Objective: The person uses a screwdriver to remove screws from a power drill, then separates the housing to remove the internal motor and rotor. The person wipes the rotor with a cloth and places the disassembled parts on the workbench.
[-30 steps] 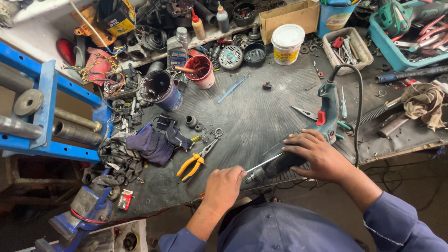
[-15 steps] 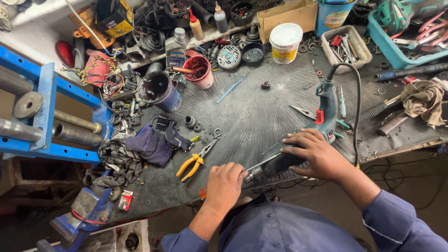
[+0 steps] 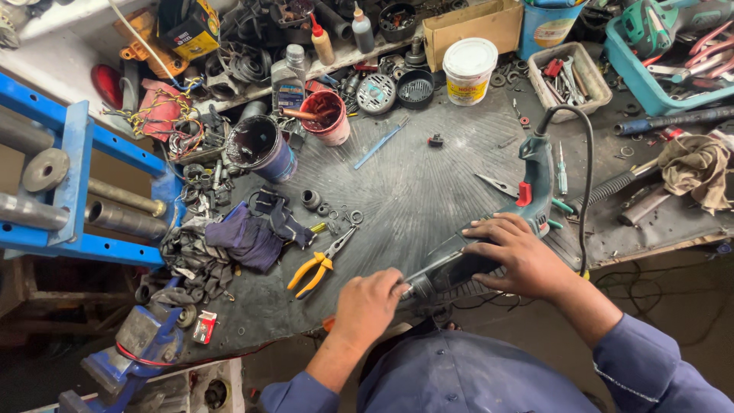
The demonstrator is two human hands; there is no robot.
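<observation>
A dark green power drill [image 3: 527,183] lies on the black workbench [image 3: 428,191], its nose pointing towards me. My right hand [image 3: 516,256] presses down on the drill's grey front body. My left hand [image 3: 367,306] is closed around the chuck end [image 3: 417,287] at the drill's tip. The drill's black cable [image 3: 585,191] loops up from the handle and falls off the bench's front edge.
Yellow-handled pliers [image 3: 317,268] lie left of my left hand, beside dark rags [image 3: 245,237] and small rings. A red cup [image 3: 329,116], a dark tin [image 3: 260,145] and a white tub [image 3: 468,69] stand at the back. A blue vise [image 3: 141,344] sits at the lower left.
My left hand has shifted slightly right and closed around the drill's tip. My right hand stays on the drill body.
</observation>
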